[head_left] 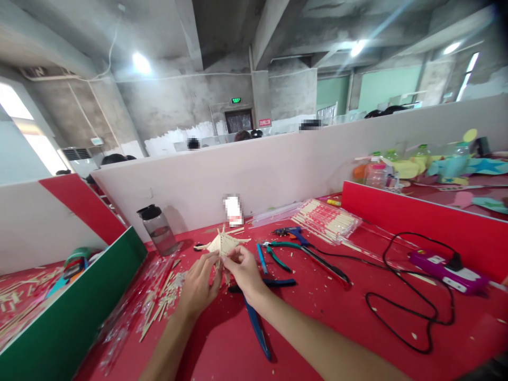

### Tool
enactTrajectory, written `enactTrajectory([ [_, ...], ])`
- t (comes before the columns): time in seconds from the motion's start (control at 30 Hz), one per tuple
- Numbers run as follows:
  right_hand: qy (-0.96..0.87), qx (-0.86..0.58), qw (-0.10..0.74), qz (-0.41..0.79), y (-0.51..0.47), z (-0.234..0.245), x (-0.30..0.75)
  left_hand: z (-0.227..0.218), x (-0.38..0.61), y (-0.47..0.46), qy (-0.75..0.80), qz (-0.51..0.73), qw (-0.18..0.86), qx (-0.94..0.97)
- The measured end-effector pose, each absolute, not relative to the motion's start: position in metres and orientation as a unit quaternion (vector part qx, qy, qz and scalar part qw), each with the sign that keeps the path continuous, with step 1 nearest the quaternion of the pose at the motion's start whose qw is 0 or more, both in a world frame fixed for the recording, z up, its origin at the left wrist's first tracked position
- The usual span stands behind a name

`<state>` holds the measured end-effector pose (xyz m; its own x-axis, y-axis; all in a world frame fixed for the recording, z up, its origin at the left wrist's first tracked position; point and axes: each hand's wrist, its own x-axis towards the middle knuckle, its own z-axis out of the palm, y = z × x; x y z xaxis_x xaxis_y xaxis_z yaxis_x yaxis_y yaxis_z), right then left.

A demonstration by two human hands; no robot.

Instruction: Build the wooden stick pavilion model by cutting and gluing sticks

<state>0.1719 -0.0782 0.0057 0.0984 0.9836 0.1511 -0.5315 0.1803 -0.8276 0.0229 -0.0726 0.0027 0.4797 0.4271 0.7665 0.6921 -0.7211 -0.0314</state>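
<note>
A small pale model built of thin wooden sticks (222, 243), shaped like a pointed roof with tips jutting out, is held up over the red table. My left hand (201, 278) grips its near side, fingers bent. My right hand (243, 270) pinches the same near edge from the right, thumb and forefinger closed. The fingers hide the lower part of the model. Dark blue-handled pliers (257, 328) lie under my right wrist. Green-handled pliers (278, 254) and a blue pen-like stick (262, 258) rest just right of my right hand.
A water bottle (157, 230) stands back left, near loose sticks (161, 301) and plastic wrappers. Toward the back are a phone (233, 210), a glue gun (293, 233) and packed sticks (325, 219). A red-and-black cutter (329, 267), black cable and purple power strip (448, 272) lie right. Partitions enclose the table.
</note>
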Motion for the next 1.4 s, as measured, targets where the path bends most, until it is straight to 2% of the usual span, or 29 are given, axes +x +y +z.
enactTrajectory([
  [0.5,-0.323,-0.31,0.637,0.628,-0.0836,0.0135,0.176,0.0069,0.0232,-0.0749,-0.328,-0.381,0.189,-0.844],
  [1.13,-0.318,-0.283,0.655,0.624,-0.0774,0.0076,0.177,0.0076,0.0258,-0.0752,-0.341,-0.388,0.198,-0.833],
  [1.4,-0.346,-0.289,0.68,0.578,-0.0793,0.006,0.1716,0.0055,0.0242,-0.0749,-0.334,-0.389,0.182,-0.839],
])
